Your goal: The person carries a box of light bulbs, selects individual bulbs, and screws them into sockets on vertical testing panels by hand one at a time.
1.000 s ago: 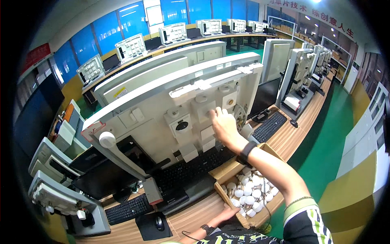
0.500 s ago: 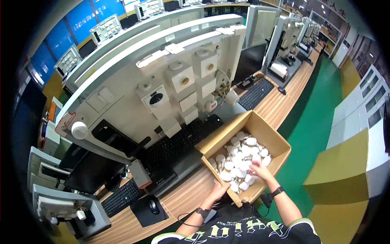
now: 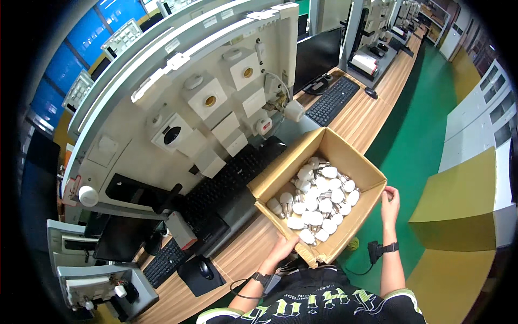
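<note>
An open cardboard box (image 3: 350, 229) stands tilted before me, at the edge of the wooden desk. Inside it lies a loose heap of white light bulbs (image 3: 325, 205) with metal screw bases. My left hand (image 3: 281, 248) is closed on the box's near left edge, thumb by the rim. At the right outer corner of the box, my right hand (image 3: 390, 208) has its fingers curled against the cardboard, and no bulb shows in it. Part of the right fingers' contact is hard to make out.
Left of the box rises a white panel (image 3: 137, 143) with mounted sockets and switch boxes. Dark keyboards (image 3: 332, 101), a mouse (image 3: 371, 93) and a black mouse pad (image 3: 208, 283) lie on the wooden desk (image 3: 245, 245). Green floor (image 3: 415, 129) runs along the right.
My right hand has left the bulbs inside the box and moved to its right outer corner. My left hand stays on the near left edge. The view has shifted slightly.
</note>
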A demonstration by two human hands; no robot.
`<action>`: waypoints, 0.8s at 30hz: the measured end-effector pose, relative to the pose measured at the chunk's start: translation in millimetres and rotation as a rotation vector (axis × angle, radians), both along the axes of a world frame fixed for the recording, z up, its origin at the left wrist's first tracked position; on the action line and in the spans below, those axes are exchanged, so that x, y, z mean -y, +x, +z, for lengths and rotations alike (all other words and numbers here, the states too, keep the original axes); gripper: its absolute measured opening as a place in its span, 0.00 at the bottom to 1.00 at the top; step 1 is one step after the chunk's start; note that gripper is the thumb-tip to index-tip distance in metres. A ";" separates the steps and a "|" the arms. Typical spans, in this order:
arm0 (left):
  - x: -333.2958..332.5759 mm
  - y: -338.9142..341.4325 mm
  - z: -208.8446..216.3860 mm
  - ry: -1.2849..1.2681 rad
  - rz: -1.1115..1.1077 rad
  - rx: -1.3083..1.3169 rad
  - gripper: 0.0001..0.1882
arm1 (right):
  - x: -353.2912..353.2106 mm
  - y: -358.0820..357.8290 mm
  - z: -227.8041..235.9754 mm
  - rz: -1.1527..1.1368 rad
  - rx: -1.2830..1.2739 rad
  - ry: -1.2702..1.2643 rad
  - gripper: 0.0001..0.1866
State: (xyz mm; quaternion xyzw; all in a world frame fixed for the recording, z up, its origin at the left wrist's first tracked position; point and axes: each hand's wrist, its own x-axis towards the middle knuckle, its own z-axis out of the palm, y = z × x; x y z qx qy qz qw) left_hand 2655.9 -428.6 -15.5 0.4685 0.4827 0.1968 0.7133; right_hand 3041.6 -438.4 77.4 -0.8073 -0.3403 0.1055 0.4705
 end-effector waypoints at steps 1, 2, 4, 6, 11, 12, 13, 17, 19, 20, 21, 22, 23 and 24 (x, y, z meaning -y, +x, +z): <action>-5.1 2.5 16.2 -0.025 0.009 0.035 0.31 | -5.7 9.4 -2.8 -0.032 0.040 -0.068 0.13; -2.5 2.2 13.0 0.000 0.029 0.009 0.31 | -9.4 18.1 -5.5 -0.028 0.071 -0.120 0.16; 6.2 -3.6 -10.4 0.117 0.037 -0.043 0.29 | -25.9 29.0 -10.4 -0.033 0.077 -0.164 0.19; 3.6 -3.6 -0.3 -0.019 -0.002 -0.057 0.25 | -37.0 42.8 -22.5 0.026 0.130 -0.191 0.21; 7.1 -9.0 4.6 -0.157 0.016 0.002 0.20 | -68.1 66.2 -10.1 0.231 0.191 -0.516 0.18; 11.4 -8.2 1.4 -0.117 0.070 0.013 0.19 | -71.1 67.1 -11.9 0.311 0.168 -0.497 0.17; 11.3 -6.6 -3.7 -0.113 0.081 0.008 0.20 | -78.8 70.3 -12.2 0.330 0.192 -0.515 0.18; 10.7 13.3 37.9 -0.163 0.206 -0.349 0.20 | -111.5 50.8 16.8 0.437 0.181 -0.634 0.17; 21.7 20.2 21.6 0.003 0.247 -0.531 0.21 | -128.5 49.6 12.4 0.514 0.216 -0.634 0.17; 20.1 23.3 24.8 0.024 0.254 -0.573 0.21 | -136.1 51.3 6.9 0.556 0.179 -0.638 0.17; 18.7 25.9 27.8 0.007 0.261 -0.557 0.21 | -143.6 50.9 5.4 0.586 0.207 -0.615 0.17; 18.5 26.7 31.6 -0.009 0.266 -0.541 0.21 | -148.9 48.9 4.7 0.615 0.235 -0.593 0.16; 18.1 26.2 35.5 -0.025 0.269 -0.525 0.21 | -151.9 46.1 3.1 0.624 0.264 -0.567 0.16; 16.1 26.1 40.0 -0.008 0.235 -0.549 0.21 | -152.6 43.2 0.6 0.634 0.296 -0.544 0.15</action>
